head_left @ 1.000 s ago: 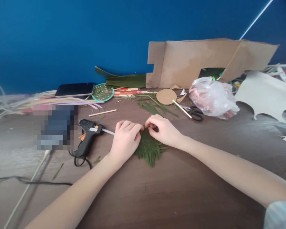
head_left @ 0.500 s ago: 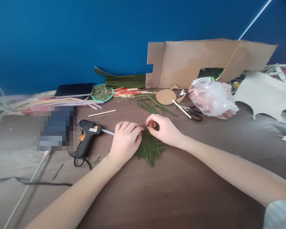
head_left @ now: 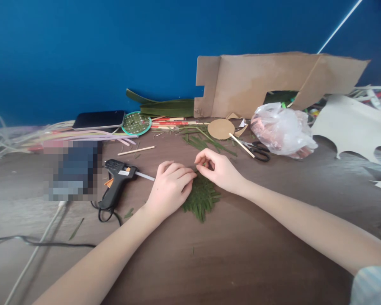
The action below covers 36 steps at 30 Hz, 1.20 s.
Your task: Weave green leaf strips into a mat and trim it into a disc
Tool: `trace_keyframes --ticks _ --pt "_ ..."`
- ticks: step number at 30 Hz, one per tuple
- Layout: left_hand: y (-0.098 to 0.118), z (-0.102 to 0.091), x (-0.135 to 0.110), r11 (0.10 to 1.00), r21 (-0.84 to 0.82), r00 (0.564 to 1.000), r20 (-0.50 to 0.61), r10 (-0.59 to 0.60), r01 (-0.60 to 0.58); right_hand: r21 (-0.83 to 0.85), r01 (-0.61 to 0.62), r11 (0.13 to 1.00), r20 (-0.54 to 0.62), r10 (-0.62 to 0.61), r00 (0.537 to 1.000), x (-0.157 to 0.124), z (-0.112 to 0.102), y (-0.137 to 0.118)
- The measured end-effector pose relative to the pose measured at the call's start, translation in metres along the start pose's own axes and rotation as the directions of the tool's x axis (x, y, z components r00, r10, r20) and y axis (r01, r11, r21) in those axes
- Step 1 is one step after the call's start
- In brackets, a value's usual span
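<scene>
Left hand (head_left: 171,188) half-curled, touching the fringed green leaf piece (head_left: 203,201).

Base: What sort of place?

Me: I'd log a craft workspace (home or studio, I can't tell from this far off). Brown table (head_left: 228,262) against a blue wall (head_left: 114,51).

Base: Signs?

Me: Black glue gun (head_left: 118,180), glue stick (head_left: 145,176) poking from its rear. Scissors (head_left: 259,149) near a cardboard disc (head_left: 221,128). White sheet (head_left: 346,118) with rounded cut-outs, far right. I also see creased cardboard (head_left: 257,76) standing at the back, long green leaves (head_left: 168,108) beside it.

Base: In use?

Me: Yes. Green clippings (head_left: 203,145) strewn about; layered leafy piece (head_left: 203,201) at centre. Phone (head_left: 98,120) near pale strips (head_left: 92,135).
</scene>
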<state>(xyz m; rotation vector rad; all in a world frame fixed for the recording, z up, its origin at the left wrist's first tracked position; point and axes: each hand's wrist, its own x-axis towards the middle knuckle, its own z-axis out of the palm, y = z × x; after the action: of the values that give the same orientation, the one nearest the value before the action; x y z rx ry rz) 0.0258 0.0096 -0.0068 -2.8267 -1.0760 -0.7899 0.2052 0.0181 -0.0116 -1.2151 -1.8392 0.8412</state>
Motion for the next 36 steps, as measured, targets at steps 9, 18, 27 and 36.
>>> trace_keyframes --ticks 9,18,27,36 --pt "-0.0015 -0.0003 -0.0014 0.999 0.027 0.999 -0.01 0.035 -0.035 0.024 -0.023 0.999 -0.001 0.023 1.0 0.0001 -0.0006 0.0011" --pt "-0.0014 -0.0011 -0.0006 0.996 0.078 0.999 -0.011 0.051 -0.05 0.005 0.014 1.0 -0.032 -0.014 0.999 0.0006 -0.0033 -0.0039" --pt "-0.0009 -0.0024 0.0002 0.978 0.182 0.994 0.041 0.1 -0.106 -0.045 0.154 0.987 -0.034 -0.155 0.987 0.0011 -0.0023 -0.0043" --pt "-0.0021 -0.0028 0.0018 0.996 0.086 1.0 0.015 0.026 -0.028 -0.052 0.166 0.985 -0.013 -0.167 0.986 0.0057 -0.0077 -0.0058"
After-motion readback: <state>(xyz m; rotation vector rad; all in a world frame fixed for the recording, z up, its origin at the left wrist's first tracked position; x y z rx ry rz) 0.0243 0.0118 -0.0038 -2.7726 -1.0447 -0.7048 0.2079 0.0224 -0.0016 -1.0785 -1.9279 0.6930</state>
